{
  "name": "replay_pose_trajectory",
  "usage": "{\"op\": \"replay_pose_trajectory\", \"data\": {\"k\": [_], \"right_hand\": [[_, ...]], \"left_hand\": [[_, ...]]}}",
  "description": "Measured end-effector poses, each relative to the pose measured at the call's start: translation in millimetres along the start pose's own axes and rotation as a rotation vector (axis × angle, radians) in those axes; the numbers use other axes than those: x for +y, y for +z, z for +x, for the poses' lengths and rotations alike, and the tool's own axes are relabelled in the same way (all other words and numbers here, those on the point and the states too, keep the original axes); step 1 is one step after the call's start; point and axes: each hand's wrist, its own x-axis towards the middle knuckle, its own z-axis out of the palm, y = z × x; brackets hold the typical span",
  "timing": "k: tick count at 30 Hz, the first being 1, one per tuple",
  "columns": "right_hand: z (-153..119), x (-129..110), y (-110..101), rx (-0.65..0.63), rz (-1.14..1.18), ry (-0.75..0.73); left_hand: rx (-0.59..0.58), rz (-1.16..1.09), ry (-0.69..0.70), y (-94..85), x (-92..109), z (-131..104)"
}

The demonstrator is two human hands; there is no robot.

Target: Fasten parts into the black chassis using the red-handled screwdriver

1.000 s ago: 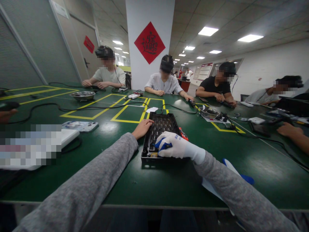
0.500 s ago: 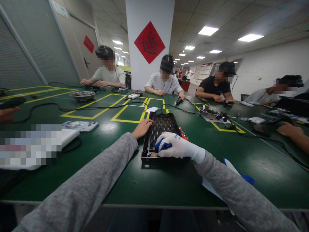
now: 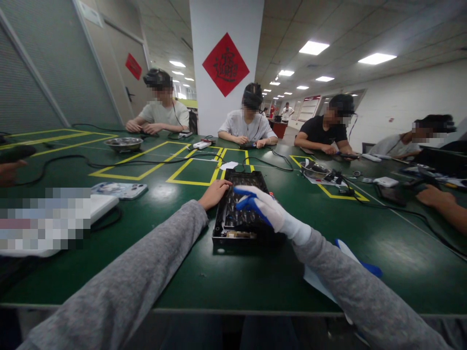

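A black rectangular case [image 3: 219, 228] with rows of small shiny parts inside lies on the green table in front of me. My bare left hand [image 3: 215, 193] rests against its left edge, with the fingers over the rim; whether they grip it is hard to make out. Above the case's right half is my right hand [image 3: 260, 206], in a white glove with blue fingertips. Its fingers are spread and hold nothing. A pale yellowish part [image 3: 239, 235] shows inside the near end of the case.
A spare white and blue glove [image 3: 359, 260] lies under my right forearm. To the left are a phone [image 3: 122, 190] and a white device [image 3: 104, 206]. Cables, metal bowls [image 3: 124, 144] and yellow tape mark the table. Several people sit around it.
My right hand has lifted from the near end of the case and its fingers have spread, uncovering the yellowish part. My left hand has stayed at the left edge.
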Motion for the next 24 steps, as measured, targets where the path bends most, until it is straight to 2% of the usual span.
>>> {"op": "replay_pose_trajectory", "data": {"k": [2,3,5,7,8,10,11,13,19,24], "right_hand": [[3,3,-2,0.198,0.084,0.100],[4,5,-4,0.303,0.056,0.142],[5,9,-11,0.497,-0.164,0.205],[3,13,-21,0.575,-0.541,0.299],[1,16,-27,0.518,-0.739,0.377],[-4,23,-38,0.231,-1.024,0.562],[-7,26,-44,0.071,-1.080,0.633],[-14,33,-54,-0.085,-1.069,0.672],[-23,41,-66,-0.259,-1.028,0.691],[-19,40,-64,-0.195,-1.031,0.726]], "left_hand": [[0.002,-0.001,-0.004,-0.5,1,0],[0.008,-0.001,-0.008,-0.8,1,-1],[0.026,0.001,-0.012,-1.2,2,-1],[0.043,0.002,-0.011,-1.4,3,-2],[0.046,0.001,-0.011,-1.4,3,-2],[0.042,-0.006,-0.011,-1.4,4,-2],[0.039,-0.009,-0.012,-1.4,4,-2],[0.033,-0.013,-0.012,-1.3,5,-2],[0.042,-0.033,0.002,0.0,2,-3],[0.043,-0.036,-0.007,1.0,1,-3]]}}
